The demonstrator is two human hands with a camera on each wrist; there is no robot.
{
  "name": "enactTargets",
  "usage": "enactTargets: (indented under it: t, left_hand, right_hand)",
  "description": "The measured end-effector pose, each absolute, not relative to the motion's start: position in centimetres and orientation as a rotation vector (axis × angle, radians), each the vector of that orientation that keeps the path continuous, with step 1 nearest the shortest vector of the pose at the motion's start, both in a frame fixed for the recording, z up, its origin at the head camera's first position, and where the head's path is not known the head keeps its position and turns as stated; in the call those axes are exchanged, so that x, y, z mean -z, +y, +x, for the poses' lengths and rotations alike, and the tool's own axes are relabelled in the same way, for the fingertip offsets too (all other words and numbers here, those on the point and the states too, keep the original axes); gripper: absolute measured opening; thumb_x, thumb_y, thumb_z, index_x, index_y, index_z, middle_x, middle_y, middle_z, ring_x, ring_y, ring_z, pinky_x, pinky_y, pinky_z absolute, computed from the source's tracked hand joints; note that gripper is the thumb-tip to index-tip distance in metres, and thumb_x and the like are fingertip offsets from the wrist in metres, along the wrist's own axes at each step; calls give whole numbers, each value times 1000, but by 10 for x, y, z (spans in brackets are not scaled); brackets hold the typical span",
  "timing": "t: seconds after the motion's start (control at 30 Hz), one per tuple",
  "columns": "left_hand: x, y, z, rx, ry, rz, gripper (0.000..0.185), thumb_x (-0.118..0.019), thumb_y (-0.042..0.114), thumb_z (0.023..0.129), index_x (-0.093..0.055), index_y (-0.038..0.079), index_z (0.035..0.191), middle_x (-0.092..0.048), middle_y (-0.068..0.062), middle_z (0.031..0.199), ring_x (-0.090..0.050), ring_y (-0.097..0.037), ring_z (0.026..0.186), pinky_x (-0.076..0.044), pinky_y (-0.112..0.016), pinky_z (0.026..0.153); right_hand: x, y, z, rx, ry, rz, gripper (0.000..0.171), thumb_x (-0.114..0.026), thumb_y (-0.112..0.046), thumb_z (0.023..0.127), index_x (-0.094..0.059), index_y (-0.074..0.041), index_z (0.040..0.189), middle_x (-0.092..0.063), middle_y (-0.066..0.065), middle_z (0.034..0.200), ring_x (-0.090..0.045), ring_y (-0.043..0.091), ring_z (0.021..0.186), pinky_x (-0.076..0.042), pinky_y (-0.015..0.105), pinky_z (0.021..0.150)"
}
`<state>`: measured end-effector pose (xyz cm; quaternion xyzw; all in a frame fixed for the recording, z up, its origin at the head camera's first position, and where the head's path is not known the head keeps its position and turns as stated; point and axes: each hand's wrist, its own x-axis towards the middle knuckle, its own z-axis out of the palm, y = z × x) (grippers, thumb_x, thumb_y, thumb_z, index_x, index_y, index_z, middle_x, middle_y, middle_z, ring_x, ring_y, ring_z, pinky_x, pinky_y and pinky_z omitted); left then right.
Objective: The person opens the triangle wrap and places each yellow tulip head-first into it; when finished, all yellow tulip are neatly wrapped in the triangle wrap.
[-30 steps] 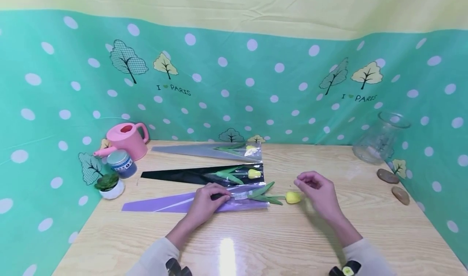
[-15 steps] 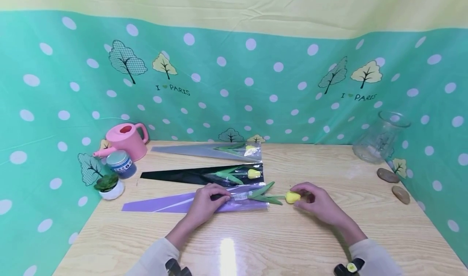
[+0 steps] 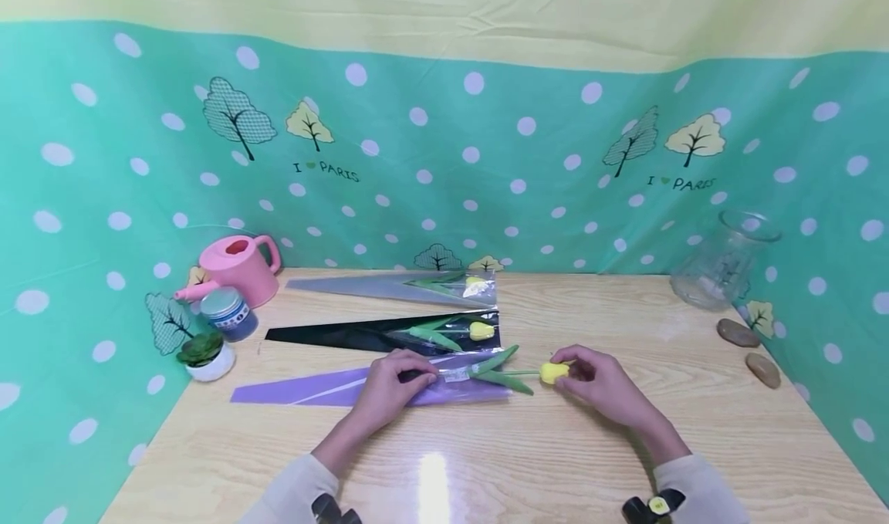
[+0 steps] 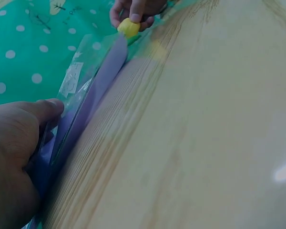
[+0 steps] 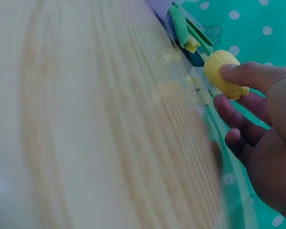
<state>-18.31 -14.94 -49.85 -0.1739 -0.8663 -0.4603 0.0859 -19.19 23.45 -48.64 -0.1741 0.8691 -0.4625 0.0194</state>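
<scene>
My left hand [image 3: 390, 389] pinches the clear front of a purple flower sleeve [image 3: 299, 387] lying on the table; the left wrist view shows thumb and fingers on the clear film [image 4: 86, 59], beside a white label [image 4: 71, 78]. A tulip's green leaves [image 3: 496, 362] stick out of the sleeve's right end, and its lower stem lies inside. Between thumb and fingers my right hand [image 3: 606, 385] holds the yellow tulip head [image 3: 553, 373]. The right wrist view has the thumb on the side of the tulip [image 5: 219, 71], with the lower fingers loosely bent.
Behind lie a black sleeve [image 3: 333, 332] and a grey sleeve [image 3: 354, 283], each with a yellow tulip. On the left stand a pink watering can [image 3: 243, 273], a blue jar [image 3: 232, 319] and a potted succulent [image 3: 208, 358]. A glass vase [image 3: 715, 269] and two stones [image 3: 738, 333] are at right.
My right hand has come down and left onto the tulip head and grips it. The flower has shifted slightly to the left. My left hand has stayed on the purple sleeve.
</scene>
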Motion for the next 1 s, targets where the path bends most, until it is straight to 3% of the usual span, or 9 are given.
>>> enactTargets:
  t: [0.1,0.67,1.0]
  left_hand:
    - [495,-150,-181,1385,-2584,-521,13,-83,17,87,-83,28,96,-76,18,98,-69,-11,104,-54,-34,100]
    - [493,-149,-183,1399,-2566,-545,13,-83,16,88,-83,27,96,-76,17,99,-68,-10,106,-55,-33,100]
    - [490,-150,-182,1409,-2597,-534,12,-82,19,89,-83,27,98,-75,18,100,-68,-10,107,-54,-36,102]
  right_hand:
    - [482,229,-191,1486,2651,-531,26,-82,-19,89,-72,-20,113,-64,3,91,-56,9,78,-50,21,66]
    - [488,191,-197,1607,2470,-565,29,-78,-11,90,-73,-10,118,-74,10,114,-69,9,96,-59,22,88]
    - [493,172,-198,1695,2353,-560,29,-79,-14,91,-73,-3,118,-75,18,114,-75,10,96,-61,21,87]
